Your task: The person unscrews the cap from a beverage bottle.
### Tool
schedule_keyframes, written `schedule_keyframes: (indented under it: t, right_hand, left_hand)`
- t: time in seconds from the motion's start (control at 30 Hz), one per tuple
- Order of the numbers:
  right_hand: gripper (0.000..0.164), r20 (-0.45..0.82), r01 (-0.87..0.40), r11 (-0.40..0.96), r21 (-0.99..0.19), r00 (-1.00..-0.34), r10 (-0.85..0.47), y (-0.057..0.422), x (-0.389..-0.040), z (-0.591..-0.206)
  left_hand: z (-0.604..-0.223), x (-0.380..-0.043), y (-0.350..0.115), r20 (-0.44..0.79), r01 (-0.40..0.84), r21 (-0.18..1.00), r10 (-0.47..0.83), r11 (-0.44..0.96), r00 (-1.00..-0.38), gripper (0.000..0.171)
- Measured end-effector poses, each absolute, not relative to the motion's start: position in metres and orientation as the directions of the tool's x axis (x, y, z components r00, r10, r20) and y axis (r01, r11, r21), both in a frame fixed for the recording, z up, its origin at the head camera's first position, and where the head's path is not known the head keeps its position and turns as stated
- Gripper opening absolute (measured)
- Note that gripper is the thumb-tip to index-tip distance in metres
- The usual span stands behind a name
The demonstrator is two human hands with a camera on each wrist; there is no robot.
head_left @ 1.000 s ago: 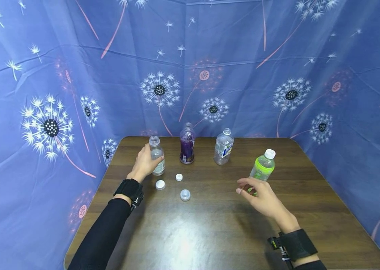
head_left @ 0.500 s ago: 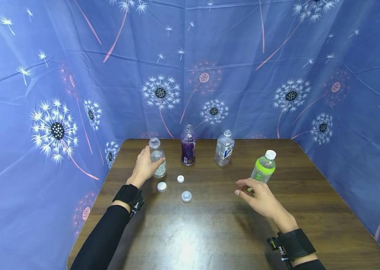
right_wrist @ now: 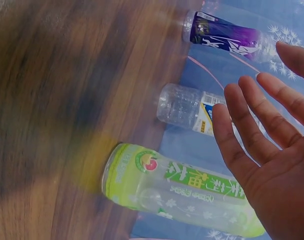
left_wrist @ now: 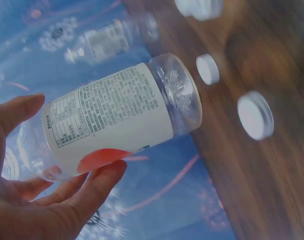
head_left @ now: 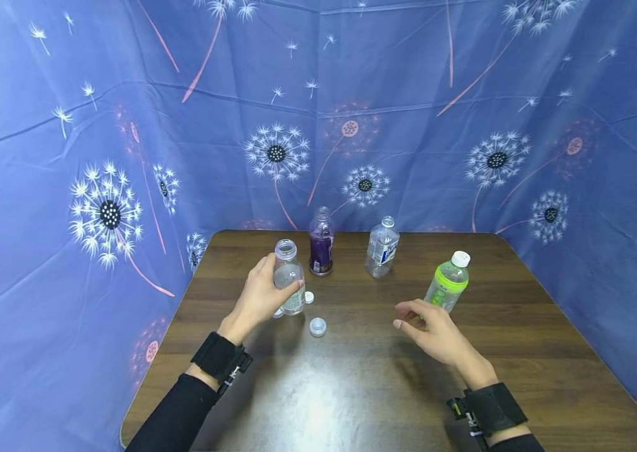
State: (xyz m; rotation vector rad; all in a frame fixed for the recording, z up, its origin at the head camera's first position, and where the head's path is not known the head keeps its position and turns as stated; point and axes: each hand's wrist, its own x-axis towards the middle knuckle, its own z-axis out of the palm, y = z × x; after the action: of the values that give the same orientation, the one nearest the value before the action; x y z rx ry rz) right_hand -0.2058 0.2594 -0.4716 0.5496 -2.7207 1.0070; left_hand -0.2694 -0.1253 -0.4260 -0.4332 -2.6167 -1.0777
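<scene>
The left hand (head_left: pixel 255 294) is grasping the clear bottle (head_left: pixel 289 275) between thumb and fingers, near the purple bottle (head_left: pixel 321 246); together they are partly hiding two white caps (head_left: pixel 310 297). The right hand (head_left: pixel 437 331) is hovering, fingers released, obscuring the green-labelled bottle's (head_left: pixel 447 284) base in the head view.

With the left hand (head_left: pixel 262 290), carried the clear bottle (head_left: pixel 288 274) rightward and nearer from the left part of the table (head_left: pixel 386 389); in the head view, partly covered two white caps (head_left: pixel 310 297), both fully visible earlier.
</scene>
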Motion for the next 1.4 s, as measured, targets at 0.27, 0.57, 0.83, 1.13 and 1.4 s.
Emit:
schedule_keyframes:
  t: [0.27,0.57,0.83,1.13,1.4]
  right_hand:
    - [0.027,0.263,-0.395,0.693,-0.603,-0.919,-0.295,0.253,-0.207,-0.478]
    - [0.027,0.270,-0.420,0.679,-0.602,-0.907,-0.323,0.239,-0.209,-0.478]
    - [0.029,0.239,-0.431,0.667,-0.607,-0.900,-0.364,0.223,-0.214,-0.476]
    - [0.029,0.236,-0.460,0.650,-0.605,-0.883,-0.405,0.210,-0.222,-0.474]
    - [0.030,0.209,-0.478,0.638,-0.604,-0.867,-0.452,0.194,-0.233,-0.468]
  left_hand:
    - [-0.429,-0.239,-0.103,0.355,0.423,0.639,0.242,0.642,-0.903,0.061]
    - [-0.440,-0.205,-0.088,0.350,0.451,0.654,0.284,0.608,-0.892,0.055]
    - [-0.454,-0.184,-0.081,0.387,0.493,0.632,0.308,0.598,-0.869,0.062]
    - [-0.465,-0.172,-0.078,0.369,0.521,0.642,0.369,0.562,-0.853,0.070]
    - [-0.471,-0.169,-0.081,0.388,0.535,0.642,0.370,0.549,-0.844,0.071]
